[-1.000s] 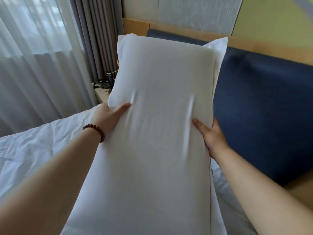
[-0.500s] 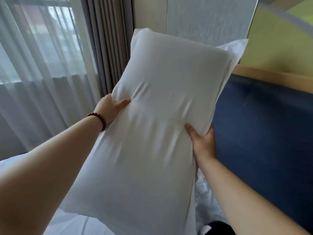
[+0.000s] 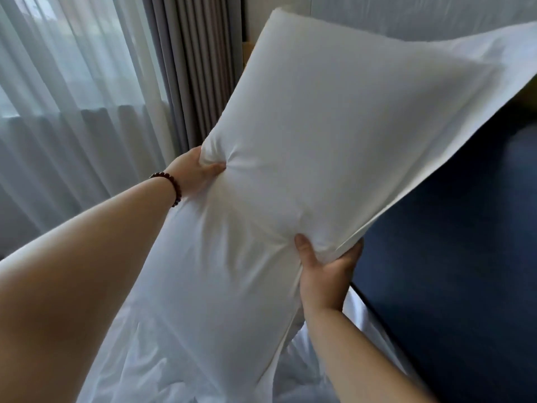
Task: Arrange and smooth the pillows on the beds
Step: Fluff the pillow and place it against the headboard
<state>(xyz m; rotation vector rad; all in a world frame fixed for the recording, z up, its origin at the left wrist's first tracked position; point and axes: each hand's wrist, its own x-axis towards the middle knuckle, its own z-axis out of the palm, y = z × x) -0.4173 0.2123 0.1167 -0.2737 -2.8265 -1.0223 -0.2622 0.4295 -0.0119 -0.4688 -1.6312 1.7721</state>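
A long white pillow (image 3: pixel 313 158) is held up in the air over the bed, its top end tilted toward the upper right. My left hand (image 3: pixel 193 173), with a dark bead bracelet on the wrist, grips the pillow's left edge, thumb dug into the fabric. My right hand (image 3: pixel 325 271) grips the right edge lower down, thumb on the front and fingers behind. The pillow's lower end hangs down to the white bed sheet (image 3: pixel 151 370). The far side of the pillow is hidden.
A dark blue padded headboard (image 3: pixel 453 257) runs along the right. Sheer white curtains (image 3: pixel 72 112) and grey drapes (image 3: pixel 197 68) cover the window on the left. A pale wall panel shows above the pillow.
The pillow has tilted further to the right and come closer to the camera. Both hands still hold its edges, gripping deeper into the fabric.
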